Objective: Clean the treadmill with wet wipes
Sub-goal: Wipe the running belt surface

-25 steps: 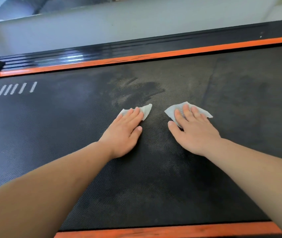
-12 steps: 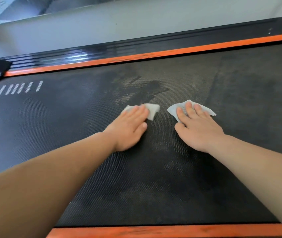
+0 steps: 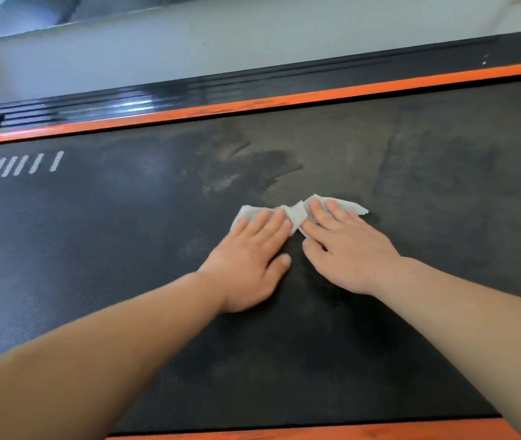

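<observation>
Closest in, at 6 o'clock, there's the near orange strip (image 3: 316,433) along the edge. Right past it is the black textured treadmill belt (image 3: 94,265), which fills most of the view. The left forearm (image 3: 94,360) comes in from about 7 o'clock and the right forearm (image 3: 475,312) from about 4, both angling toward the middle.

The left hand (image 3: 249,262) is flat on the belt, fingers straight and together. It isn't gripping, just pressing the left wipe (image 3: 245,214) down under its fingertips. Same deal with the right hand (image 3: 353,252), just beside it at its 3 o'clock: laid out flat, fingers straight, pressing the right wipe (image 3: 346,204). Both thumbs (image 3: 283,260) sit on the bare belt, close but apart.

The wipes are white and crumpled, poking out at 12 o'clock of each hand. Their inner edges meet between the two hands, and I can't tell which one is on top. So the wipes are pretty much mid-belt, a touch toward 3 o'clock from dead centre.

Further out, at about 11 o'clock from the wipes, there's a darker smeared patch (image 3: 268,166) on a dusty grey stretch of belt. Over at 9 o'clock a row of slanted white dashes (image 3: 17,165) is printed on the belt. Beyond that the far orange strip (image 3: 253,106) runs from 9 up toward 2 o'clock. After it comes a glossy black side rail (image 3: 189,88), then pale grey floor (image 3: 253,36).
</observation>
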`<state>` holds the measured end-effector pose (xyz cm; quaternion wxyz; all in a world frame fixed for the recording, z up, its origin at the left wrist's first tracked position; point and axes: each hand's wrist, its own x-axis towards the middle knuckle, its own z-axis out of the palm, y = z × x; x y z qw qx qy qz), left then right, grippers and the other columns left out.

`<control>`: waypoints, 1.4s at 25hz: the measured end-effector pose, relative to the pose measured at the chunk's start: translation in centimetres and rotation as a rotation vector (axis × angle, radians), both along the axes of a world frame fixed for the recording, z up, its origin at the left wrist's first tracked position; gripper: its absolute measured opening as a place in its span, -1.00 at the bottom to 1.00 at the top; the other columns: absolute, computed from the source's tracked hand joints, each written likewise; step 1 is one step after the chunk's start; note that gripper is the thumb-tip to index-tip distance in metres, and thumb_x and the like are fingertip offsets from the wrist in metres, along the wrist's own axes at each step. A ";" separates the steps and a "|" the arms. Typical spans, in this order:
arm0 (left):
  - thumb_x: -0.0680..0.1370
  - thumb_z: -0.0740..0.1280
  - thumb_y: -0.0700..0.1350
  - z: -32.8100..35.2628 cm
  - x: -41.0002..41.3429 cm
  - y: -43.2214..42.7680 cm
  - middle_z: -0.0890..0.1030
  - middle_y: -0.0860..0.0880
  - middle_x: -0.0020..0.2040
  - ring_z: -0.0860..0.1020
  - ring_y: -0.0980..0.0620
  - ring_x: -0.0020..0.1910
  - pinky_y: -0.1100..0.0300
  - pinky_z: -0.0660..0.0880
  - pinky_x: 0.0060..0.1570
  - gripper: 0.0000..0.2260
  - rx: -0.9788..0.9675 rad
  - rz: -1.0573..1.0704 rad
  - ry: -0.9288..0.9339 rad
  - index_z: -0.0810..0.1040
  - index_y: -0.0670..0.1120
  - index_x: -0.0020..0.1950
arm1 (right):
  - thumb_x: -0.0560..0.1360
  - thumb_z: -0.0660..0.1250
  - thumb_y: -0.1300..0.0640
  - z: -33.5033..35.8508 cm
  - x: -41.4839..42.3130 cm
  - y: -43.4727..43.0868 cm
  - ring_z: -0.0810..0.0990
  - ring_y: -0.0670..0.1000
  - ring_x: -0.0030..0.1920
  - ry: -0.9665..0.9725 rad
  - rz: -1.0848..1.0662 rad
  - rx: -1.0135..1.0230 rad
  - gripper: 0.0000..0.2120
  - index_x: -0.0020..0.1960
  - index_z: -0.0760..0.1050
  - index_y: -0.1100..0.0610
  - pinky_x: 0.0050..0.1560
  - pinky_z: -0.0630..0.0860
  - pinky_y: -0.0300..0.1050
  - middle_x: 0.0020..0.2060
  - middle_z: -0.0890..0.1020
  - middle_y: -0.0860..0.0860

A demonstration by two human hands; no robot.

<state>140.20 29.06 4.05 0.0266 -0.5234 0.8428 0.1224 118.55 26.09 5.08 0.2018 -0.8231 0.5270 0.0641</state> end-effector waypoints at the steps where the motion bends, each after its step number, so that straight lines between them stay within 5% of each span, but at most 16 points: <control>1: 0.63 -0.15 0.20 0.1 0.2 0.3 -0.02 0.02 0.67 -0.11 0.05 0.64 0.07 -0.21 0.60 -0.37 0.001 -0.060 0.011 0.03 -0.03 0.67 | 0.68 -0.13 -0.14 0.0 0.0 -0.3 -0.27 -0.07 0.63 0.007 -0.017 0.007 -0.45 0.66 -0.02 -0.15 0.62 -0.22 -0.01 0.65 -0.20 -0.11; 3: 0.68 -0.05 0.10 0.6 2.9 -2.2 0.08 -0.02 0.66 -0.02 0.06 0.62 0.18 -0.23 0.56 -0.45 -0.030 -0.015 0.044 0.11 -0.07 0.65 | 0.69 -0.15 -0.14 0.1 0.4 -0.8 -0.28 -0.07 0.63 0.032 -0.059 0.020 -0.45 0.66 -0.10 -0.15 0.62 -0.23 -0.02 0.65 -0.22 -0.11; 6: 0.69 -0.06 0.10 0.8 5.2 -4.8 0.07 -0.03 0.65 0.00 -0.06 0.63 -0.03 -0.10 0.60 -0.48 -0.056 0.310 0.000 0.10 -0.06 0.63 | 0.67 -0.15 -0.22 0.1 2.0 -1.0 -0.29 -0.03 0.63 0.036 -0.145 0.022 -0.41 0.67 -0.17 -0.14 0.62 -0.23 0.02 0.65 -0.23 -0.08; 8: 0.65 -0.09 0.14 0.2 4.5 -4.4 0.09 0.00 0.65 0.02 -0.07 0.62 -0.09 -0.04 0.59 -0.44 -0.064 0.117 0.003 0.13 -0.05 0.62 | 0.64 -0.15 -0.27 -0.1 3.2 -1.7 -0.30 0.00 0.63 0.027 -0.160 0.020 -0.38 0.66 -0.15 -0.17 0.62 -0.23 0.05 0.65 -0.23 -0.07; 10: 0.69 -0.08 0.10 0.5 5.5 -5.0 -0.03 0.04 0.67 -0.09 0.02 0.64 0.06 -0.22 0.60 -0.44 0.001 -0.039 -0.018 0.01 -0.05 0.67 | 0.63 -0.16 -0.28 0.2 4.0 -3.3 -0.30 0.01 0.63 0.017 -0.153 0.043 -0.39 0.65 -0.14 -0.20 0.62 -0.25 0.05 0.65 -0.23 -0.08; 12: 0.73 -0.07 0.05 1.0 7.9 -8.2 -0.08 0.01 0.67 -0.13 0.04 0.64 0.15 -0.28 0.56 -0.48 0.033 0.113 -0.049 -0.05 -0.04 0.67 | 0.64 -0.17 -0.28 0.5 4.6 -5.3 -0.29 0.01 0.63 0.020 -0.148 0.067 -0.40 0.65 -0.13 -0.23 0.61 -0.25 0.06 0.65 -0.22 -0.11; 14: 0.70 -0.12 0.11 0.7 8.9 -10.2 -0.04 -0.03 0.68 -0.10 -0.02 0.64 0.03 -0.20 0.60 -0.46 0.016 0.349 -0.074 -0.02 -0.03 0.66 | 0.64 -0.16 -0.27 0.5 5.4 -7.5 -0.29 0.01 0.64 0.033 -0.130 0.045 -0.41 0.64 -0.13 -0.25 0.61 -0.25 0.07 0.65 -0.21 -0.12; 16: 0.64 -0.12 0.16 0.1 7.7 -9.9 0.02 -0.03 0.66 -0.06 -0.02 0.64 -0.05 -0.10 0.59 -0.41 -0.019 0.273 -0.027 0.05 -0.04 0.64 | 0.64 -0.16 -0.27 0.3 6.6 -9.9 -0.28 0.02 0.64 0.028 -0.105 0.026 -0.42 0.64 -0.12 -0.27 0.61 -0.24 0.08 0.65 -0.21 -0.11; 19: 0.72 -0.04 0.06 0.6 8.4 -10.3 -0.06 0.06 0.67 -0.13 0.10 0.64 0.12 -0.21 0.59 -0.47 0.044 0.067 0.003 -0.02 -0.03 0.68 | 0.63 -0.15 -0.25 -0.1 8.2 -12.9 -0.26 0.02 0.64 0.034 -0.054 -0.004 -0.42 0.64 -0.12 -0.26 0.62 -0.23 0.06 0.65 -0.21 -0.09; 21: 0.74 -0.05 0.03 1.3 10.4 -13.8 -0.11 0.06 0.67 -0.15 0.11 0.63 0.18 -0.25 0.57 -0.50 0.082 0.194 -0.027 -0.07 0.01 0.67 | 0.64 -0.17 -0.25 -0.3 9.0 -14.7 -0.26 0.01 0.64 0.031 -0.017 -0.026 -0.41 0.65 -0.14 -0.24 0.62 -0.23 0.05 0.65 -0.21 -0.10; 24: 0.72 -0.10 0.10 0.8 9.8 -18.1 -0.13 0.03 0.68 -0.16 0.04 0.64 -0.01 -0.19 0.60 -0.48 0.062 0.420 -0.060 -0.09 0.02 0.68 | 0.66 -0.20 -0.25 -0.6 9.9 -18.2 -0.24 0.02 0.64 0.043 0.015 -0.059 -0.40 0.66 -0.17 -0.15 0.62 -0.21 0.07 0.65 -0.21 -0.05; 30: 0.71 -0.11 0.16 0.6 7.6 -18.8 -0.15 0.04 0.67 -0.18 0.07 0.64 0.02 -0.19 0.60 -0.44 0.044 0.285 -0.003 -0.13 0.02 0.67 | 0.65 -0.21 -0.28 -0.5 9.2 -20.5 -0.22 -0.03 0.64 0.038 0.046 -0.091 -0.35 0.67 -0.17 -0.06 0.63 -0.18 0.04 0.66 -0.19 -0.05; 35: 0.69 -0.09 0.13 0.5 10.2 -19.4 0.06 -0.14 0.65 0.00 -0.06 0.63 -0.12 -0.05 0.58 -0.48 -0.006 0.503 -0.005 0.12 -0.05 0.61 | 0.63 -0.25 -0.30 0.2 5.6 -21.5 -0.18 -0.09 0.64 0.069 -0.105 -0.064 -0.31 0.68 -0.14 -0.01 0.61 -0.01 0.19 0.66 -0.16 -0.09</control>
